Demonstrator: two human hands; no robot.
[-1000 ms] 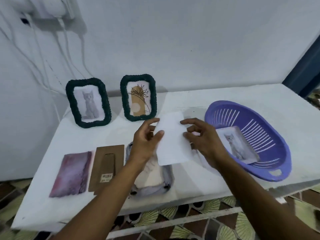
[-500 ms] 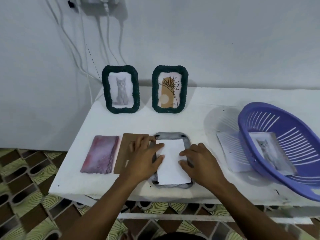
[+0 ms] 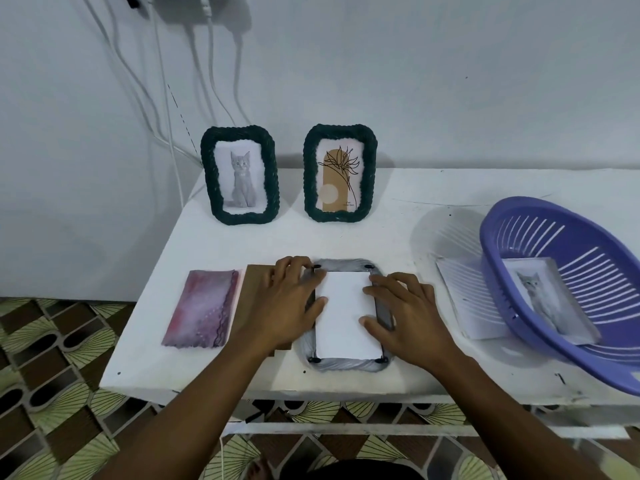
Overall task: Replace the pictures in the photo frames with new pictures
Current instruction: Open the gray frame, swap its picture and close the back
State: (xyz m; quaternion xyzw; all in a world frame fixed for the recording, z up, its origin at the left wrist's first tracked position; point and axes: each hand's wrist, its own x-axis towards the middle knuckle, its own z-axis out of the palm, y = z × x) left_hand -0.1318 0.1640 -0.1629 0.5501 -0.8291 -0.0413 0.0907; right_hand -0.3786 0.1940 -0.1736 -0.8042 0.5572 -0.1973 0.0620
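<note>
Count, frames: three. Two dark green braided oval-cornered photo frames are stood upright at the back of the white desk (image 3: 346, 240), the left one (image 3: 239, 132) and the right one (image 3: 341, 129) side by side and apart. One grey braided photo frame (image 3: 346, 364) is laid flat, back side up, near the front edge of the desk.

Count, pictures: six sheets are seen. A grey kitten picture (image 3: 241, 180) is held in the left green frame, a tan botanical print (image 3: 339, 180) in the right. A pink-purple painted picture (image 3: 202, 308) is laid flat at the desk's left. A second kitten picture (image 3: 543, 299) is leant inside the slotted purple plastic basket (image 3: 585, 244), and a pale sheet (image 3: 464, 299) is laid just beside the basket, partly under it. A blank white rectangular sheet (image 3: 346, 317) is seated in the back of the grey frame.

One brown cardboard backing board (image 3: 258, 285) is noted between the painted picture and the grey frame, partly covered by the left hand.

Orientation: the long axis of the grey frame and of the white sheet is run from the desk's front edge toward the wall. Four small black tabs are seen at the frame's corners.

Left hand (image 3: 289, 303): laid flat, fingers extended onto the frame's far left corner, thumb on the sheet's left edge; nothing gripped. Right hand (image 3: 403, 315): fingers spread, pressed on the sheet's right edge; nothing gripped.
</note>
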